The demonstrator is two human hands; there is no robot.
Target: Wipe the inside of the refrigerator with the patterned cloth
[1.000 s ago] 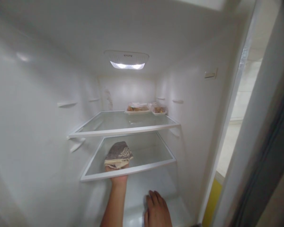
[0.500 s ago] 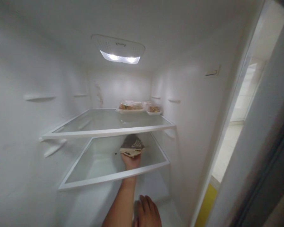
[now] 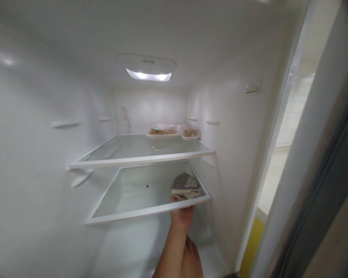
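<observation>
- The cloth (image 3: 185,189) is at the front right corner of the lower shelf (image 3: 139,213), beneath its glass – the shelf's white front edge passes in front of the hand, and the cloth shows through the pane.
- The left hand (image 3: 182,212) reaches up from below the shelf's front edge, palm side up, probably because this lets the palm back the cloth and spread it against the underside. Whether it touches the glass all over, one cannot tell.
- The left fingers are hidden by the cloth; how tightly they close on it cannot be told.
- The right hand (image 3: 193,256) is below the shelf, partly behind the left forearm. Its fingers are mostly covered, so their state cannot be told; it perhaps hangs low to leave the left arm room.
- The cloth looks soft and folded: grey-brown on top, a pale pattern towards its right, cream layered edges at the front.
- Above the lower shelf is the upper shelf (image 3: 139,160), with two wrapped packs (image 3: 162,132) towards its back right – apart from both hands.
</observation>
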